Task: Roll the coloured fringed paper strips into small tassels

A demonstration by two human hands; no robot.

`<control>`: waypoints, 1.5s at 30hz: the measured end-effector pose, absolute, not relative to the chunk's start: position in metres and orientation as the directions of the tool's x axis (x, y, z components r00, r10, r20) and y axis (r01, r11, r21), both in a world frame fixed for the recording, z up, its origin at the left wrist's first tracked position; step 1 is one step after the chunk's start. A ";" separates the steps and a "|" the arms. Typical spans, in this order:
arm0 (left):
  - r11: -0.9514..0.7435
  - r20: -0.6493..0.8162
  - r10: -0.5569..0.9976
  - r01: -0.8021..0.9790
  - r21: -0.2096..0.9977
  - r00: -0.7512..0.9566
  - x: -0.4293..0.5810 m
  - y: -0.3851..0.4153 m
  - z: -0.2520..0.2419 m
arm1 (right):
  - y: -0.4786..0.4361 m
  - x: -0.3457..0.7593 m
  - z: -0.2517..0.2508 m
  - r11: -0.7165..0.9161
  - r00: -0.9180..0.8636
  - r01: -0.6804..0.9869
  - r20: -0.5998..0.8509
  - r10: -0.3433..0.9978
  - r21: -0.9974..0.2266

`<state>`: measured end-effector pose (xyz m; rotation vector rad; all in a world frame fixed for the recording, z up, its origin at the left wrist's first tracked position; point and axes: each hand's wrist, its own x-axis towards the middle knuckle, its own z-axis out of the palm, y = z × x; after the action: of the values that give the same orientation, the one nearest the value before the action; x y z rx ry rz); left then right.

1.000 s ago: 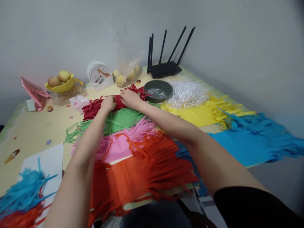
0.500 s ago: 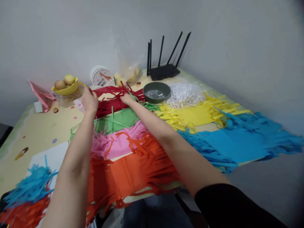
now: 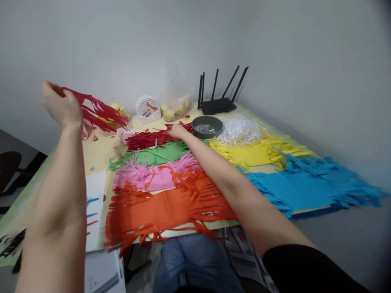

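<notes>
My left hand point(image 3: 63, 105) is raised at the upper left, its fingers closed round one end of a red fringed piece point(image 3: 97, 108), whose strips hang to the right. Over the dark red fringed stack point(image 3: 146, 139) rests my right hand point(image 3: 177, 132), fingers closed at its right part; what they pinch is too small to make out. Green point(image 3: 161, 154), pink point(image 3: 159, 177) and orange point(image 3: 165, 209) fringed pieces lie in rows nearer to me. On the right are yellow point(image 3: 247, 154) and blue point(image 3: 308, 185) fringed pieces.
Behind the pieces stand a dark bowl point(image 3: 207, 127), white shredded strips point(image 3: 241, 131), a black router point(image 3: 218, 106), a bag of yellow fruit point(image 3: 177, 109) and a white giraffe holder point(image 3: 148, 110). White paper point(image 3: 95, 228) lies at the table's left front. A dark chair point(image 3: 10, 167) is at far left.
My left hand has moved left and up with the red piece, pulling it off the stack. My right hand stays at the stack. The view has shifted a little.
</notes>
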<state>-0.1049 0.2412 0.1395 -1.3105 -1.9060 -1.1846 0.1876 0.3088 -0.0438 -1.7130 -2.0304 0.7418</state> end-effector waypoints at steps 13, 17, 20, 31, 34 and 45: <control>-0.271 0.297 0.928 0.955 0.119 0.227 -0.026 0.029 0.090 | 0.095 0.146 0.045 0.814 -0.501 0.474 0.657 0.562 -0.335; -0.348 0.300 0.922 0.861 0.370 0.244 -0.043 0.005 0.075 | 0.072 0.171 0.055 0.769 -0.692 0.451 0.367 0.622 -0.452; -0.352 0.257 0.934 0.763 0.542 0.248 -0.041 -0.001 0.064 | 0.056 0.187 0.059 0.737 -0.678 0.395 0.367 0.637 -0.548; -0.202 0.183 0.979 0.341 0.918 0.087 -0.034 -0.022 0.044 | 0.031 0.230 0.035 0.671 -0.564 0.125 0.504 0.654 -0.731; -0.195 0.185 0.981 0.219 0.956 0.065 -0.036 -0.028 0.038 | 0.026 0.235 0.030 0.660 -0.564 -0.028 0.557 0.610 -0.751; -0.606 0.363 0.772 0.430 0.670 0.522 -0.051 -0.054 0.060 | 0.024 0.249 0.031 0.514 -0.593 -0.096 0.464 0.658 -0.852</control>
<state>-0.0507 -0.0536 0.0600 -3.1610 -1.3689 -1.2538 0.2493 0.0240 0.0307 -0.4607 -1.9279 1.1515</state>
